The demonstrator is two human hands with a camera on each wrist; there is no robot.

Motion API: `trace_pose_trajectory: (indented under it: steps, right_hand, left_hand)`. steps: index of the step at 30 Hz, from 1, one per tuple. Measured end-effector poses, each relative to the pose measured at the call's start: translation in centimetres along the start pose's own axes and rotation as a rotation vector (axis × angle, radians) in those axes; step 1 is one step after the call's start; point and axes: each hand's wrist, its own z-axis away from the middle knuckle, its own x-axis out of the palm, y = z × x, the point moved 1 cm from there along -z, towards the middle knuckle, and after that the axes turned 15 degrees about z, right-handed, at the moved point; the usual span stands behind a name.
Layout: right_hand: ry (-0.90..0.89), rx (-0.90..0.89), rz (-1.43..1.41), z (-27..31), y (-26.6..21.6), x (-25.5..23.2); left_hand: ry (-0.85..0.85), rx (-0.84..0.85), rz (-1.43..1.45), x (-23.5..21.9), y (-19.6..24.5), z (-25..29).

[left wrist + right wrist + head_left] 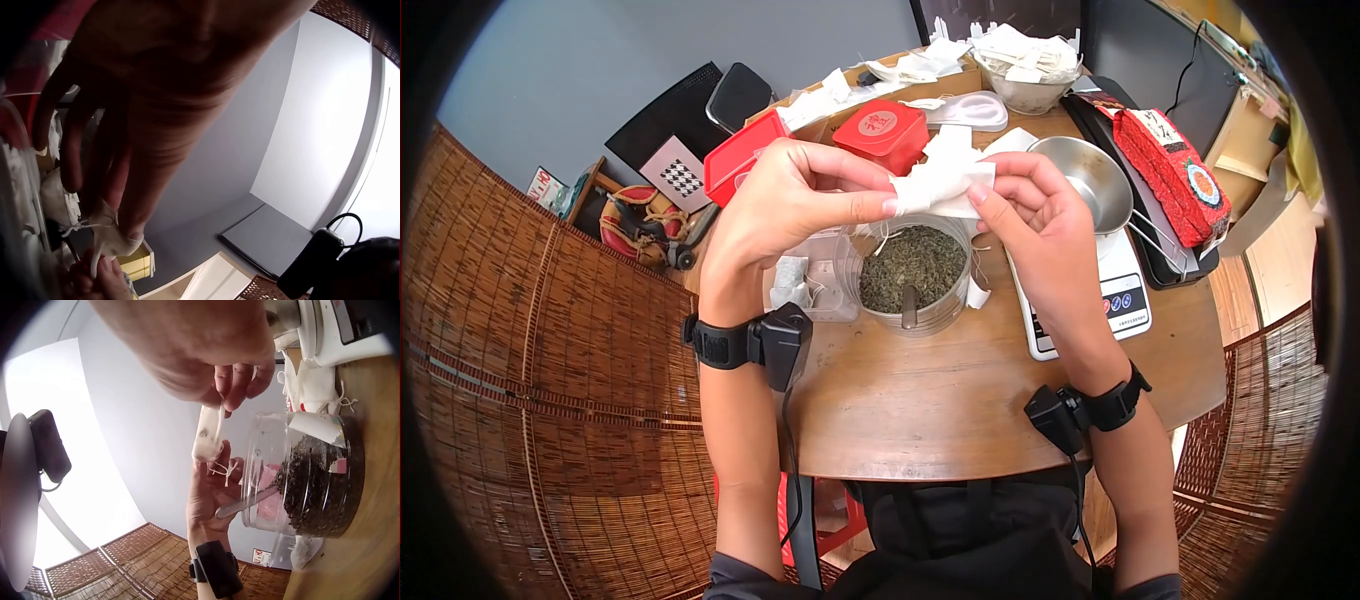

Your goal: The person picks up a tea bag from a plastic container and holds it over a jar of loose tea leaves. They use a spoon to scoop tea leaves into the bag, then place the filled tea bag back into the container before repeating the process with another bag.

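A small white cloth bag [940, 190] is held between the two hands, above a clear round tub [917, 322] of dry greenish leaves with a spoon handle sticking up. My left hand [785, 200] pinches its left end between thumb and index finger. My right hand [1045, 225] pinches the right end. In the right wrist view the bag [208, 434] hangs between the right hand [219, 356] and the left hand [206, 503], its string dangling. The left wrist view shows the left hand [144, 119] on the bag [112, 240].
A white scale [1138, 318] with a metal bowl [1090, 180] stands at the right. Behind are a red box [882, 135], a red packet [1165, 175] and a bowl of white bags [1030, 92]. Filled bags [791, 282] lie in a clear container at the left.
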Motion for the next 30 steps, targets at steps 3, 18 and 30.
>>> trace_pose_trajectory:
  steps: [3, 18, 30]
  right_hand:
    - [-0.009, -0.018, -0.043, -0.1, 0.1, 0.1]
    - [-0.074, -0.042, 0.046, 0.3, -0.6, 0.4]
    - [-0.281, -0.125, 0.374, 0.6, -0.3, 0.0]
  left_hand:
    - [-0.057, 0.047, 0.009, 0.1, 0.2, 0.1]
    - [-0.055, 0.114, -0.288, 2.9, 1.1, 0.1]
    - [-0.094, 0.045, 0.136, 2.1, 1.1, 0.2]
